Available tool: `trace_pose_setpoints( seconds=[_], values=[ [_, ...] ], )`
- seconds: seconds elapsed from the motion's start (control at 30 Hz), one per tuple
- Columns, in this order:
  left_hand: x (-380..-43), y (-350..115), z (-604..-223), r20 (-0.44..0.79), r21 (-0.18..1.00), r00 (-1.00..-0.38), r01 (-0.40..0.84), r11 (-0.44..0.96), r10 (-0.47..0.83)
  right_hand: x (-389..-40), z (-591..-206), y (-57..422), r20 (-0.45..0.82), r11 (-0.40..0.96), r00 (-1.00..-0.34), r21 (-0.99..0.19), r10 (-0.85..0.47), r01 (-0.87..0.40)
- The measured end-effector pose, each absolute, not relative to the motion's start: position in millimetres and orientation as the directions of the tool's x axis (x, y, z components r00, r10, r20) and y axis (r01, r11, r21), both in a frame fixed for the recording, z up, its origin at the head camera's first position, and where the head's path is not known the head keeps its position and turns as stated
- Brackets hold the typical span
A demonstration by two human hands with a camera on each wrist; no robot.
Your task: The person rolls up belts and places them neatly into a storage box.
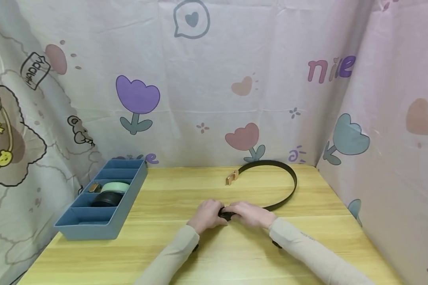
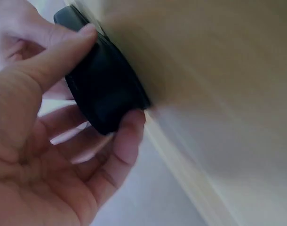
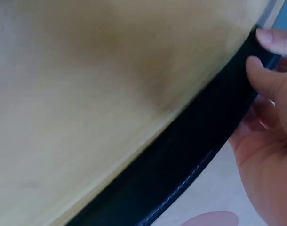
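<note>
A black leather belt [image 1: 293,179] stands on its edge on the table in a wide loop, its gold buckle [image 1: 232,177] lying at the far end. The belt's other end is coiled between both hands near the table's middle. My left hand [image 1: 209,215] holds this coil, thumb on the near side and fingers around the far side, as the left wrist view shows. My right hand [image 1: 250,215] pinches the strap [image 3: 181,136] just beside it, the thumb on the stitched black surface. Inside the coil little can be seen.
At the left stands a blue-grey divided box [image 1: 128,206]. Its compartments hold a rolled black belt [image 1: 107,199], a pale green rolled belt [image 1: 115,187] and a small gold-and-brown buckle piece [image 1: 94,187]. A patterned curtain [image 1: 199,79] hangs behind the wooden table [image 1: 178,178].
</note>
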State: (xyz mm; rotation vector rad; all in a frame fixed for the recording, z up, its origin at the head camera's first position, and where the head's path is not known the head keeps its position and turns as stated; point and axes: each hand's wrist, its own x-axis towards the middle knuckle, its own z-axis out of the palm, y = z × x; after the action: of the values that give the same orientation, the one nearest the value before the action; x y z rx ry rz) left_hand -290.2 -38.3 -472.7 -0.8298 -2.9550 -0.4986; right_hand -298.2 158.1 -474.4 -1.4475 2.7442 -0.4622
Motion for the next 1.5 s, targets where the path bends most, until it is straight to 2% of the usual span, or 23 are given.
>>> trace_pose_setpoints(
  seconds=[0.1,0.23,0.37,0.53,0.63,0.93,1.03,1.17,1.3,1.4,1.5],
  values=[
    [-292,-40,-470,0.122,0.292,-0.820,0.569,0.769,0.560,-300,-474,161,0.160,0.500,-0.554,-0.279,-0.817,-0.820],
    [-290,-39,-467,0.090,0.289,-0.800,0.591,0.753,0.593,-300,-475,159,0.192,0.470,-0.515,-0.235,-0.836,-0.851],
    [-288,-37,-465,0.067,0.271,-0.826,0.555,0.786,0.560,-297,-475,156,0.202,0.503,-0.534,-0.185,-0.821,-0.844],
    [-285,-33,-466,0.108,0.264,-0.845,0.533,0.804,0.524,-295,-474,150,0.209,0.507,-0.528,-0.146,-0.823,-0.849],
    [-286,-32,-469,0.117,0.262,-0.840,0.541,0.799,0.530,-294,-474,148,0.210,0.500,-0.521,-0.147,-0.828,-0.854],
    [-292,-43,-470,0.075,0.343,-0.786,0.598,0.724,0.614,-297,-471,154,0.129,0.478,-0.524,-0.274,-0.842,-0.835],
    [-294,-45,-469,0.059,0.366,-0.771,0.608,0.705,0.634,-299,-470,152,0.135,0.466,-0.509,-0.257,-0.850,-0.847],
    [-293,-45,-469,0.051,0.402,-0.813,0.549,0.733,0.581,-299,-471,149,0.134,0.502,-0.534,-0.210,-0.835,-0.839],
    [-291,-41,-469,0.071,0.388,-0.839,0.521,0.760,0.539,-297,-472,148,0.129,0.537,-0.561,-0.177,-0.818,-0.825],
    [-292,-40,-469,0.082,0.350,-0.823,0.552,0.757,0.563,-296,-471,151,0.141,0.517,-0.543,-0.184,-0.828,-0.836],
    [-295,-43,-468,0.066,0.372,-0.796,0.580,0.725,0.602,-294,-470,155,0.144,0.512,-0.541,-0.196,-0.828,-0.836]
  ],
)
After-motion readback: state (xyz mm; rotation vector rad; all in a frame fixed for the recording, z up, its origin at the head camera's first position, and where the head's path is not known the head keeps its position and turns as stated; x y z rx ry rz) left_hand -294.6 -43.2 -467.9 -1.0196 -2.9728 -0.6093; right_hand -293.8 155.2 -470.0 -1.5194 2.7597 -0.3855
